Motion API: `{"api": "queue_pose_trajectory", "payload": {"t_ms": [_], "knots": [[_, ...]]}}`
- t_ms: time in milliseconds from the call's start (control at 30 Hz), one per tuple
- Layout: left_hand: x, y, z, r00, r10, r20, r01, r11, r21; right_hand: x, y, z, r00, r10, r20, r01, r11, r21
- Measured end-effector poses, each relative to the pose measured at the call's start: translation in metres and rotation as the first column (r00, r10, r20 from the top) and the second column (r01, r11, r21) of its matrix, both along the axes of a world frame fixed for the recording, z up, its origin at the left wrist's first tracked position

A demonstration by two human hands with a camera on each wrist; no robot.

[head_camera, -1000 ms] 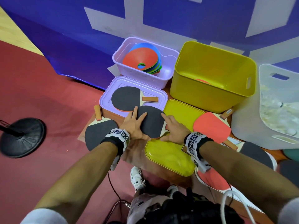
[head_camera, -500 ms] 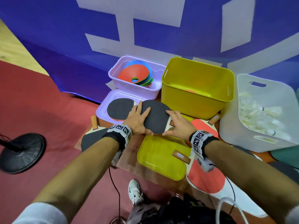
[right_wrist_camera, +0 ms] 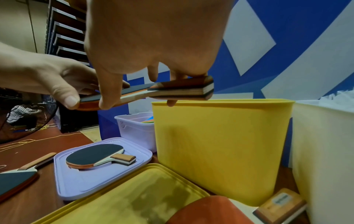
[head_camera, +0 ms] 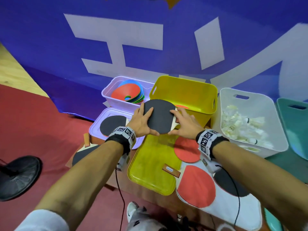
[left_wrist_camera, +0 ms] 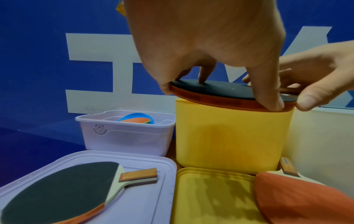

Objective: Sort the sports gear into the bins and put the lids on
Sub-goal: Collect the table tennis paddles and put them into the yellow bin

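Both hands hold one table tennis paddle [head_camera: 159, 116], black face up and level, above the near rim of the yellow bin [head_camera: 191, 84]. My left hand [head_camera: 146, 120] pinches the blade's left edge, fingers on top and thumb at the near rim. My right hand [head_camera: 176, 122] grips the neck and the wooden handle [right_wrist_camera: 184, 89]. The left wrist view shows the held paddle's orange edge [left_wrist_camera: 226, 102] just over the bin's near wall [left_wrist_camera: 229, 136]. A red paddle [head_camera: 181, 107] lies inside the bin. The yellow lid [head_camera: 150, 160] lies flat in front of it.
A lilac bin [head_camera: 108, 99] of flat cones [head_camera: 128, 94] stands left of the yellow one. Its lid [head_camera: 96, 130] carries a black paddle [head_camera: 111, 125]. More paddles [head_camera: 196, 185] lie at right. A white shuttlecock bin [head_camera: 233, 95], a teal bin [head_camera: 293, 117] and a fan base [head_camera: 18, 177] surround the spot.
Both hands have lifted the black paddle off the lids and carried it up and away, to the yellow bin's near rim. The other paddles have stayed put.
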State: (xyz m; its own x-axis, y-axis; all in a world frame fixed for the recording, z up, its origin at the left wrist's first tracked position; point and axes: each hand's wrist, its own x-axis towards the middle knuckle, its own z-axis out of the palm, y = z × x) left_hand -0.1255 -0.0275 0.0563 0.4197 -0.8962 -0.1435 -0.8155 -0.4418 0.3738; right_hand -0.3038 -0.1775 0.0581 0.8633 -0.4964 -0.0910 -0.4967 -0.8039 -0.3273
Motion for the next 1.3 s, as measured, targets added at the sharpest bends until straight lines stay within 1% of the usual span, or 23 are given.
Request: {"api": "queue_pose_trajectory", "payload": {"t_ms": [200, 300, 400, 500, 600, 667, 733, 800, 933, 1033, 1167, 1300], "knots": [[0.004, -0.030, 0.012, 0.998, -0.060, -0.026, 0.058, 0.997, -0.051, -0.012, -0.021, 0.018, 0.997, -0.031, 0.073, 0.025, 0.997, 0.079], [0.016, -0.055, 0.016, 0.991, -0.132, -0.015, 0.130, 0.987, -0.097, -0.012, -0.035, 0.025, 0.989, -0.089, 0.115, 0.082, 0.995, 0.063], [0.027, -0.079, 0.015, 0.981, -0.190, -0.034, 0.185, 0.975, -0.124, -0.009, -0.048, 0.032, 0.984, -0.138, 0.114, 0.135, 0.990, 0.033], [0.039, -0.096, 0.012, 0.976, -0.204, -0.079, 0.192, 0.971, -0.144, 0.002, -0.060, 0.039, 0.981, -0.172, 0.093, 0.172, 0.985, 0.009], [0.052, -0.112, 0.005, 0.969, -0.216, -0.119, 0.203, 0.973, -0.107, 0.014, -0.070, 0.038, 0.968, -0.242, 0.063, 0.243, 0.970, -0.003], [0.060, -0.125, 0.002, 0.971, -0.207, -0.121, 0.197, 0.976, -0.088, 0.020, -0.078, 0.035, 0.947, -0.315, 0.061, 0.314, 0.949, 0.033], [0.066, -0.136, 0.001, 0.975, -0.201, -0.096, 0.195, 0.979, -0.066, 0.028, -0.088, 0.032, 0.922, -0.384, 0.049, 0.381, 0.922, 0.067], [0.069, -0.145, 0.001, 0.976, -0.208, -0.055, 0.207, 0.978, -0.022, 0.037, -0.096, 0.031, 0.911, -0.412, 0.010, 0.410, 0.909, 0.076], [0.082, -0.165, -0.008, 0.958, -0.280, 0.056, 0.279, 0.960, 0.031, 0.052, -0.113, 0.026, 0.887, -0.452, -0.089, 0.458, 0.888, 0.052], [0.088, -0.175, -0.012, 0.940, -0.317, 0.125, 0.311, 0.948, 0.066, 0.060, -0.123, 0.022, 0.871, -0.469, -0.147, 0.479, 0.877, 0.038], [0.099, -0.183, -0.017, 0.935, -0.321, 0.153, 0.311, 0.947, 0.087, 0.076, -0.139, 0.017, 0.859, -0.471, -0.203, 0.492, 0.868, 0.069], [0.111, -0.185, -0.026, 0.926, -0.324, 0.195, 0.309, 0.945, 0.105, 0.089, -0.151, 0.011, 0.843, -0.475, -0.251, 0.521, 0.837, 0.166]]}}
